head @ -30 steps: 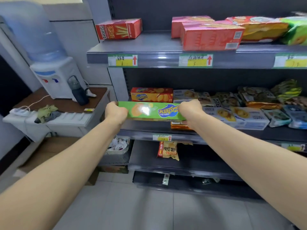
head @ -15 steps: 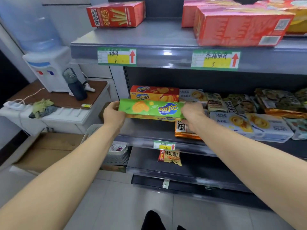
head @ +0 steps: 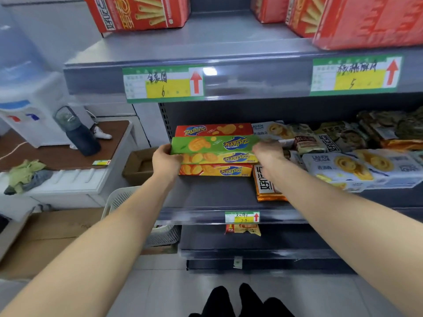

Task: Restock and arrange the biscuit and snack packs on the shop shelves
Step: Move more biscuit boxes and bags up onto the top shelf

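A long green Zecheese biscuit box lies on top of two stacked yellow Zecheese boxes at the left end of the middle shelf. My left hand grips its left end and my right hand grips its right end. A red Zecheese box stands right behind the stack. An orange snack pack lies under my right forearm, partly hidden.
White cookie boxes and several mixed snack bags fill the shelf to the right. Red boxes sit on the top shelf. A white basket and a cardboard box stand left of the shelving, beside a water dispenser.
Both hands carried the green box forward into the shelf and set it on the yellow boxes. The camera moved closer to the shelving.
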